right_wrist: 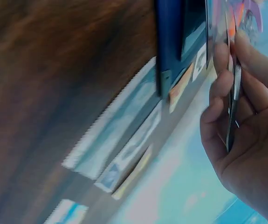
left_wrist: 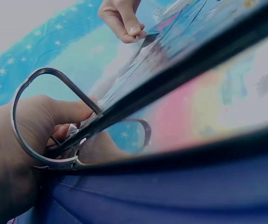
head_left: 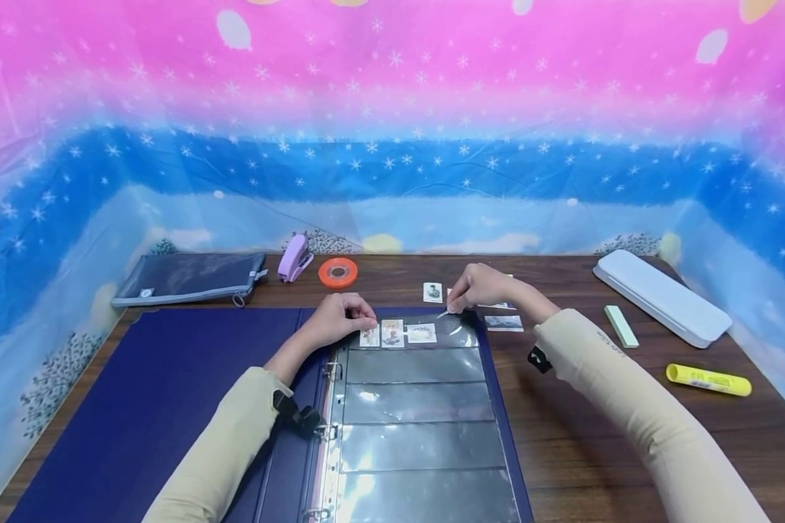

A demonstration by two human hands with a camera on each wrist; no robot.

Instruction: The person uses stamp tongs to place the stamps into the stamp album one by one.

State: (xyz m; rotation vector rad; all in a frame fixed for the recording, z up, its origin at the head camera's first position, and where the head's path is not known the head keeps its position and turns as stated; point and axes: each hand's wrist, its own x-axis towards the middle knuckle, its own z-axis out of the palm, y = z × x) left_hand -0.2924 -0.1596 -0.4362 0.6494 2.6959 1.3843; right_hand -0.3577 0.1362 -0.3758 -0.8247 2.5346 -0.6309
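A dark blue ring binder (head_left: pixel 190 392) lies open, with a clear-pocketed black stamp page (head_left: pixel 425 403) on its rings. Three stamps (head_left: pixel 392 333) sit side by side in the page's top row. My left hand (head_left: pixel 339 317) pinches the page near its top left corner, thumb above and fingers beneath. At the top right of that row, my right hand (head_left: pixel 480 285) grips metal tweezers (right_wrist: pixel 237 84) between thumb and fingers, their tips pointing at the pocket. Whether the tweezers hold anything, I cannot tell. Several loose stamps (head_left: pixel 504 324) lie just beyond the binder, partly behind my right hand.
At the back left are a mesh zip pouch (head_left: pixel 196 276), a purple stapler (head_left: pixel 295 258) and an orange tape roll (head_left: pixel 337 272). To the right lie a white case (head_left: pixel 661 296), a pale green block (head_left: pixel 621 326) and a yellow tube (head_left: pixel 709 380).
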